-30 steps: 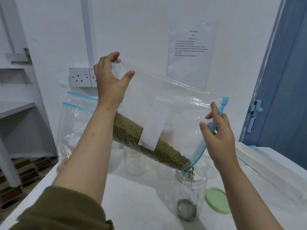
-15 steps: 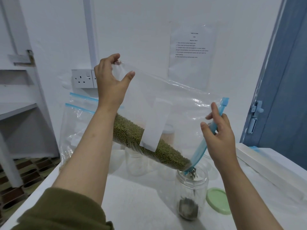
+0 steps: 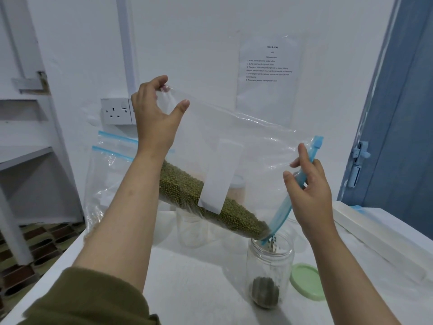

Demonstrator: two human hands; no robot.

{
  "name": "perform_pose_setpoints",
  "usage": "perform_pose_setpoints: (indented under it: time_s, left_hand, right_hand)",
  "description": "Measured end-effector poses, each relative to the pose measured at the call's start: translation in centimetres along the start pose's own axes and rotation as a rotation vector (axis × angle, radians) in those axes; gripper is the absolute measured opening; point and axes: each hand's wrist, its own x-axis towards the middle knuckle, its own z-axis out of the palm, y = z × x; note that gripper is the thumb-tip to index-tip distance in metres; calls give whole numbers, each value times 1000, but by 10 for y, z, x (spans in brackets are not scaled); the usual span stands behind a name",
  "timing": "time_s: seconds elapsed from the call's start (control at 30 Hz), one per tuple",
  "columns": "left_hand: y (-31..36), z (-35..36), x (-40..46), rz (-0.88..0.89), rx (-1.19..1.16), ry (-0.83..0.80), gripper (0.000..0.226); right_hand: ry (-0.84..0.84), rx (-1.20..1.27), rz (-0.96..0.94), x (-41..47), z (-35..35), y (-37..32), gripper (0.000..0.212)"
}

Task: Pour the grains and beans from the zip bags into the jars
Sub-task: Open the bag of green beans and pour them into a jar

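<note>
Rising bean pile (image 3: 266, 292) in jar (image 3: 269, 259).

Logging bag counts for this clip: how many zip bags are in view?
3. One bag of green beans is held tilted over the open jar. Two more bags stand one behind the other at the table's far left, partly hidden by the left arm; others may be hidden.

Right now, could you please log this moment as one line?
left hand: holds bag corner | right hand: holds zip | green beans: pouring into jar
</note>
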Motion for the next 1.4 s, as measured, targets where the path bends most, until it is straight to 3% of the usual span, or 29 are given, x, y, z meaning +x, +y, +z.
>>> perform_pose_setpoints:
  time_s: [1.4]
  left_hand:
    - [5,-3,-2,5,-7,-5,55]
  right_hand:
    - [1,-55,23,-7,-2,-2,57]
